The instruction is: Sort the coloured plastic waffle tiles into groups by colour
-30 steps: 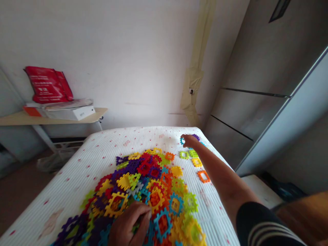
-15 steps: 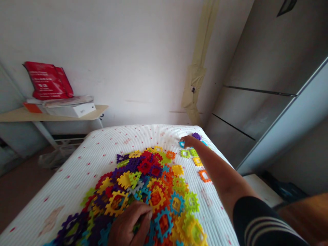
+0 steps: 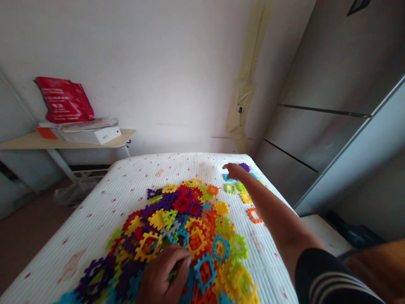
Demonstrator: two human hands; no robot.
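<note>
My left hand (image 3: 165, 273) rests over the near part of a large heap of coloured plastic interlocking pieces (image 3: 182, 204). Its thumb and fingers are curled together, and whatever may be between them is hidden. My right hand (image 3: 234, 171) reaches out over the far right of the bed, its fingers stretched and holding nothing I can see. Just beneath it lies a blue square piece (image 3: 226, 177). Nearby are a purple piece (image 3: 244, 167), a green square piece (image 3: 230, 188), a yellow one (image 3: 245, 198) and an orange one (image 3: 254, 215).
The pieces lie on a white spotted bed cover (image 3: 133, 179). A side table (image 3: 126, 136) at the left bears a red bag (image 3: 65, 101) and a white box (image 3: 104, 135). A grey cabinet (image 3: 300, 139) stands along the right, and the wall (image 3: 158, 76) rises behind.
My right hand has lifted slightly off the blue square piece, its fingers now straighter. My left hand stays over the heap. The whole view has shifted a little.
</note>
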